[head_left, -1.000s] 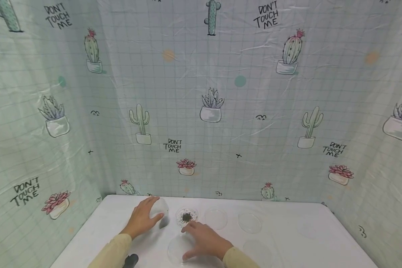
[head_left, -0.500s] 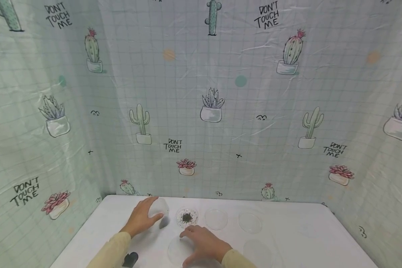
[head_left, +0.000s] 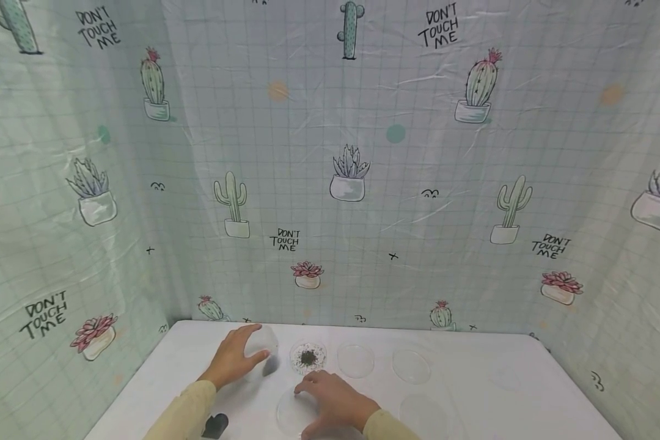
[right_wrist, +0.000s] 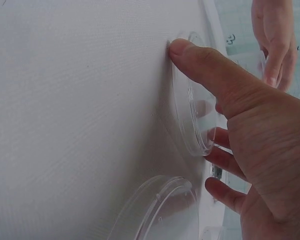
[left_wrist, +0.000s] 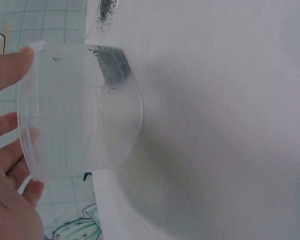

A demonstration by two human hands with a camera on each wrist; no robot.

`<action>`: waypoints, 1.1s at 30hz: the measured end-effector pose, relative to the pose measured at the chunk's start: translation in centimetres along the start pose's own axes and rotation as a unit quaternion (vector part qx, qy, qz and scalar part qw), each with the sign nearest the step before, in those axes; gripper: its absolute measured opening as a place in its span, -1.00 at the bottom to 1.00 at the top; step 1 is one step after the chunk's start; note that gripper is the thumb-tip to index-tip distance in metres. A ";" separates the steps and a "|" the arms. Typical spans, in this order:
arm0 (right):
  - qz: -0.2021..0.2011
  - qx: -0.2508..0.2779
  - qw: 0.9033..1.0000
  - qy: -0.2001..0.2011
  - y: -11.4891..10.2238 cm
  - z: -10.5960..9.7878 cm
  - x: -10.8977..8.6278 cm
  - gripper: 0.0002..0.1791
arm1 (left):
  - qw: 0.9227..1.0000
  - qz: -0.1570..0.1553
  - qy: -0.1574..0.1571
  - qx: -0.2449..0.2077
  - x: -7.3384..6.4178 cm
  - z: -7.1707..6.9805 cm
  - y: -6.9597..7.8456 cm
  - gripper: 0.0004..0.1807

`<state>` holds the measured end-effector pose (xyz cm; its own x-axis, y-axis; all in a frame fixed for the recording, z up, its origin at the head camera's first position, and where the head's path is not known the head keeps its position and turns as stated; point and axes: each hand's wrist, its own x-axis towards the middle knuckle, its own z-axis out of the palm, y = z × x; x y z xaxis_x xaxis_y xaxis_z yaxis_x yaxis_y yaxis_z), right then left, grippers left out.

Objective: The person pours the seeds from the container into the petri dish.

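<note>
In the head view my left hand (head_left: 232, 357) grips a clear plastic tub (head_left: 265, 342) at the back left of the table. The left wrist view shows the tub (left_wrist: 80, 130) tipped over, thumb and fingers round its rim, dark granules (left_wrist: 112, 67) gathered in one corner. Beside it lies a petri dish (head_left: 308, 358) with similar dark granules heaped and scattered in it. Nearer the front, my right hand (head_left: 338, 400) spans another clear petri dish (head_left: 290, 414). From the right wrist, thumb and fingers sit at opposite sides of this dish (right_wrist: 185, 102), close to the tabletop.
More clear petri dishes lie to the right: one dish (head_left: 355, 360) by the granules, another dish (head_left: 410, 366) beyond it, and a faint dish (head_left: 425, 417) nearer the front. A black object (head_left: 216, 426) lies by my left sleeve. A cactus-print curtain (head_left: 308, 153) surrounds the table.
My right hand has drawn slightly toward the front, its fingertips moving off the granule dish's edge and the thumb going lower. My left hand and the tub stay nearly still.
</note>
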<state>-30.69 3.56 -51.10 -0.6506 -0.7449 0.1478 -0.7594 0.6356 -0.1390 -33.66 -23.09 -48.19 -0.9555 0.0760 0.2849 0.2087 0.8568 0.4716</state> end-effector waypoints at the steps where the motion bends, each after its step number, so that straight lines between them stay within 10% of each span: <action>1: 0.002 0.001 1.000 -0.001 0.0 0.0 0.0 -0.26 | 1.000 0.001 0.001 -0.001 0.0 0.0 0.0 -0.27; 33: -0.024 -0.030 0.998 0.041 0.0 -1.5 -0.2 -0.29 | 1.000 0.009 0.007 0.007 -0.1 0.0 0.2 -0.35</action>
<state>-30.55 4.02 -49.68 -0.6107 -0.7571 0.2322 -0.7870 0.6127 -0.0721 -33.49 -22.91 -48.08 -0.9486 0.0848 0.3049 0.2231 0.8626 0.4541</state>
